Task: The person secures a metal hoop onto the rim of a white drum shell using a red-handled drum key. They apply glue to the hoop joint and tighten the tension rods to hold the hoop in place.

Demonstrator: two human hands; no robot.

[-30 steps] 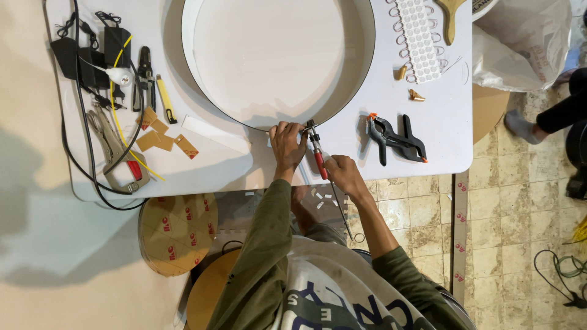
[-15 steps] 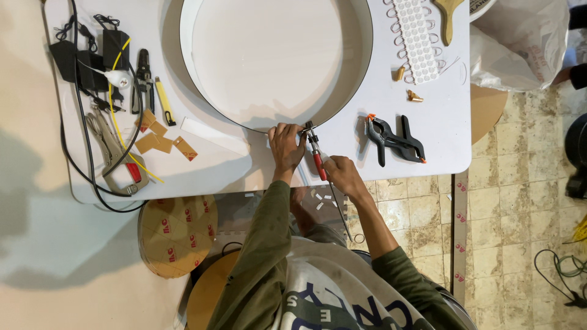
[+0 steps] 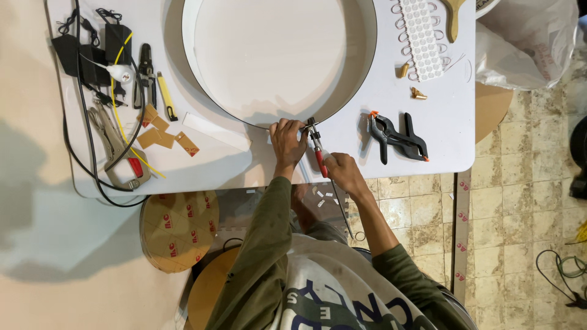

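- Large round white frame [image 3: 275, 55] lies flat on the white table [image 3: 440, 140], at the middle of the far edge; its near rim curves toward the table's near edge.
- Left hand [image 3: 287, 142] rests on the table at the frame's near rim, fingers curled and pressed against the rim; what lies under the fingertips cannot be made out.
- Right hand [image 3: 343, 174] sits at the near edge of the table, fingers closed around the red handle of a small hand tool [image 3: 316, 146].
- The tool's dark metal tip touches the frame's rim just beside the left fingertips.
- Two black spring clamps [image 3: 396, 137] lie just right of the hands, near the near right corner.
- Strip of small white modules [image 3: 423, 36] and a wooden handle [image 3: 454, 18] lie at the far right edge; two small brass pieces [image 3: 411, 82] beside them.
- Left side of the table: brown card pieces [image 3: 162, 131], a yellow-handled cutter [image 3: 165, 95], black pliers [image 3: 145, 73], black power adapters [image 3: 92, 49] with cables, and a red-and-grey tool [image 3: 119, 162] near the near left corner.
- A brown round disc [image 3: 177, 229] lies on the floor beneath the near left edge.
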